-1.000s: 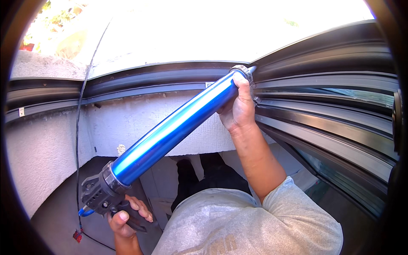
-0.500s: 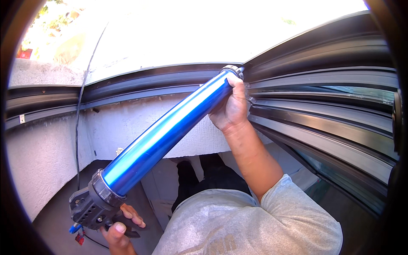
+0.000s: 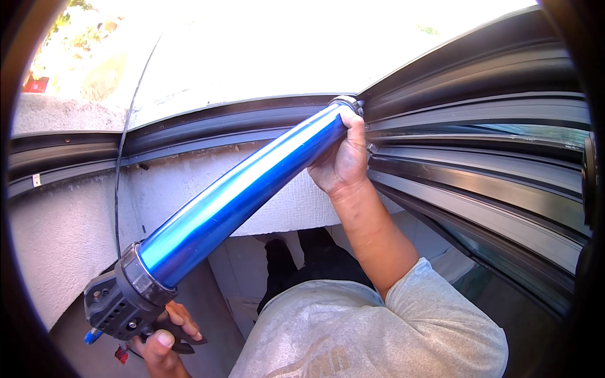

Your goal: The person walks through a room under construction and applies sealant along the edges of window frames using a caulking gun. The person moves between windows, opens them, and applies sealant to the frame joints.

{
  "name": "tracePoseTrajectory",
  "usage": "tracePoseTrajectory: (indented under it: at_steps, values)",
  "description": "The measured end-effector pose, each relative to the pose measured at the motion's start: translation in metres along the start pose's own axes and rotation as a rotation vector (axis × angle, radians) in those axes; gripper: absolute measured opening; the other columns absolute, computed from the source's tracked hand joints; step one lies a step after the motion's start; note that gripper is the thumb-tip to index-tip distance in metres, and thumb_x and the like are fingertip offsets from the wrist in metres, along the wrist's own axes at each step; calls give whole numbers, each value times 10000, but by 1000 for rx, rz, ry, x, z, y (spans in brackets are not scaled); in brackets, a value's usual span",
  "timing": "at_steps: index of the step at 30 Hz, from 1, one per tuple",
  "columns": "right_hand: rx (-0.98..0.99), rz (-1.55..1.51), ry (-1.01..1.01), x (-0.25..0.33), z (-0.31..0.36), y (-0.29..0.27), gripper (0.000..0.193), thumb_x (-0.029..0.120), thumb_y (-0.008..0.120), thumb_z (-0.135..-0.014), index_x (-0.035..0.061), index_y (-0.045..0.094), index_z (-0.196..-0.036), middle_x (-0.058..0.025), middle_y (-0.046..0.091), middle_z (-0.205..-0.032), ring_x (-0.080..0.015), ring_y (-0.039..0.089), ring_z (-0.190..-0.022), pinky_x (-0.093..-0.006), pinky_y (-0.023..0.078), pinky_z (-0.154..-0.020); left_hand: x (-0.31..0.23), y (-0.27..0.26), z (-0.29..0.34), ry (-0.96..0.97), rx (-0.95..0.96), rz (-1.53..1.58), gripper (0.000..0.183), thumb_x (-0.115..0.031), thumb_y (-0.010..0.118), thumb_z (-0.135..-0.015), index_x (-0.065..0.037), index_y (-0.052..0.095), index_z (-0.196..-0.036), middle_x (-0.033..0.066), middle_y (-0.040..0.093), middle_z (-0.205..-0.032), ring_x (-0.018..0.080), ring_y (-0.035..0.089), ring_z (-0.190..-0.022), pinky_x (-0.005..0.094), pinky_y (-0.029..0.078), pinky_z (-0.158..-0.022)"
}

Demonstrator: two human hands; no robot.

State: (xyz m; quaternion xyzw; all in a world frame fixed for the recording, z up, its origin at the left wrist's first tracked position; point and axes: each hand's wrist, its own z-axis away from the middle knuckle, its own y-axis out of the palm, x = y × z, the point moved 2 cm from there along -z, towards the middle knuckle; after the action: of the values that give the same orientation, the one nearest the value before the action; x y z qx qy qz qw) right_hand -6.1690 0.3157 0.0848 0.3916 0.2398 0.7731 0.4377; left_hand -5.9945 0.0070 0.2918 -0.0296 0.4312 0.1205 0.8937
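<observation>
A caulking gun (image 3: 242, 195) with a long, shiny blue barrel lies slantwise across the view. Its black, perforated rear body (image 3: 126, 302) is at the lower left and its black front cap (image 3: 345, 101) at the upper right. Near the front end, my right hand (image 3: 340, 154) is closed round the barrel from beneath, the thumb along its side. Behind the rear body, my left hand (image 3: 165, 337) grips the dark handle, thumb on one side and fingers on the other. Much of the left palm is hidden. The nozzle end past the cap is hard to make out.
A dark metal window frame (image 3: 208, 126) runs along the pale rough sill (image 3: 189, 183). To the right stand frame profiles with glass (image 3: 479, 170). A thin black cable (image 3: 118, 183) hangs at the left. Past the frame, the outside is glaringly bright.
The gun's rear end has swung slightly left and up, and my left hand has gone with it. My right hand stays almost where it was at the front of the barrel.
</observation>
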Motion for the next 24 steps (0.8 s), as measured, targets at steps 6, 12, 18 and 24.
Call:
tracePoseTrajectory:
  at_steps: [6, 12, 18, 24]
  values:
    - [24, -3, 14, 3, 4, 2, 398, 487, 630, -925, 147, 578, -1124, -60, 679, -995, -220, 709, -950, -414, 615, -823, -3, -18, 7, -14, 91, 95, 409, -260, 772, -801, 19, 635, -1067, 162, 656, -953, 288, 645, -844, 440, 558, -717]
    - [-1, -53, -25, 7, 16, 13, 310, 446, 601, -954, 158, 631, -1066, -42, 728, -966, -207, 734, -920, -387, 623, -806, -16, -5, -8, 108, 30, -144, 431, -380, 718, -783, 19, 582, -875, 149, 591, -646, 272, 623, -518, 384, 588, -517]
    - [21, -111, -20, 2, 10, 8, 341, 464, 573, -952, 147, 633, -1063, -44, 721, -1008, -196, 719, -949, -370, 616, -805, -34, 9, -20, 248, -63, -238, 523, -401, 736, -800, 69, 629, -1003, 167, 633, -681, 289, 660, -554, 368, 589, -538]
    - [29, -182, -10, 4, 7, 29, 378, 488, 550, -942, 144, 655, -1061, -33, 720, -1023, -188, 704, -956, -368, 605, -795, -79, -39, -22, 198, 137, -176, 675, -341, 694, -925, 107, 481, -1384, 61, 542, -637, 134, 504, -415, 263, 462, -380]
